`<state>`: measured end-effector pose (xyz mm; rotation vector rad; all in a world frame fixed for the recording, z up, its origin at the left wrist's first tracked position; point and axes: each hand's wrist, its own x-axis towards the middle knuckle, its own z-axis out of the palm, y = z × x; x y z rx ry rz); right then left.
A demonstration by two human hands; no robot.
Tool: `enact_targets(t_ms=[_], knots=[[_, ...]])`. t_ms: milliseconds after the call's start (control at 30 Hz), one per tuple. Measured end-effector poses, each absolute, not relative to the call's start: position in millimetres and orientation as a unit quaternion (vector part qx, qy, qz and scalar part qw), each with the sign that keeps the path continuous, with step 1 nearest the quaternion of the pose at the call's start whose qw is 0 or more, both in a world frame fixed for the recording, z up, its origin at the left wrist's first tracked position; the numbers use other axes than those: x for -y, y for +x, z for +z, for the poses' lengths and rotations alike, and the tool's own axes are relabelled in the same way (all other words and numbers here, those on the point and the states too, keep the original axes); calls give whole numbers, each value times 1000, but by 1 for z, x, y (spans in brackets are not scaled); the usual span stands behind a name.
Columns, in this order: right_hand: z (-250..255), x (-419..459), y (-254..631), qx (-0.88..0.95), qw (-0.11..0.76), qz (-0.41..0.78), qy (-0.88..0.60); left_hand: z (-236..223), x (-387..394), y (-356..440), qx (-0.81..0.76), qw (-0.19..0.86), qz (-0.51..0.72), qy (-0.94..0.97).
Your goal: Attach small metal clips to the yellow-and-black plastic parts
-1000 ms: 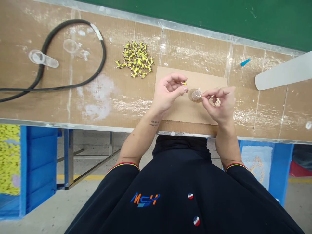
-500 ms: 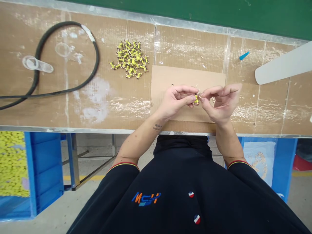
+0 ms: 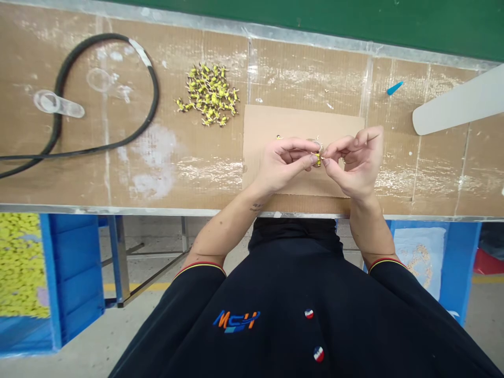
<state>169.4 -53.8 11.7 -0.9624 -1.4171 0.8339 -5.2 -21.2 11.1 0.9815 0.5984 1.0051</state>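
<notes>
Over a flat cardboard sheet (image 3: 262, 123), my left hand (image 3: 281, 164) pinches a tiny yellow figurine (image 3: 318, 160) between thumb and fingertips. My right hand (image 3: 356, 167) meets it from the other side, thumb and forefinger closed at the figurine's edge. Whatever small piece lies between those right fingertips is too small to make out. Its other fingers are raised and bent. Partly hidden behind the hands, a few small pale pieces lie on the sheet. Farther left, many similar yellow figurines with dark and pale ends form a loose pile (image 3: 212, 95).
A black cable (image 3: 156, 100) loops across the left of the table, with a clear plastic piece (image 3: 71, 107) by it. At right are a blue cone-shaped piece (image 3: 395, 88) and a white panel (image 3: 457, 102). Blue bins (image 3: 76, 273) stand below the table edge, one holding yellow parts.
The figurine has turned slightly between my fingertips. My right hand's raised fingers have shifted a little to the left; my left hand stays nearly in place.
</notes>
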Motion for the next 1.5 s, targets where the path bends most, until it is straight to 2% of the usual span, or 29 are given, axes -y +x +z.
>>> enact_targets(t_ms=[367,600,1500], knots=[[8,54,170,585,570,400,-417,12,25,-6,-264,657,488,511],[9,54,170,582,541,388,-467,13,26,-5,-287,655,474,514],[5,52,170,564,551,416,-453,7,26,-4,-295,639,488,517]])
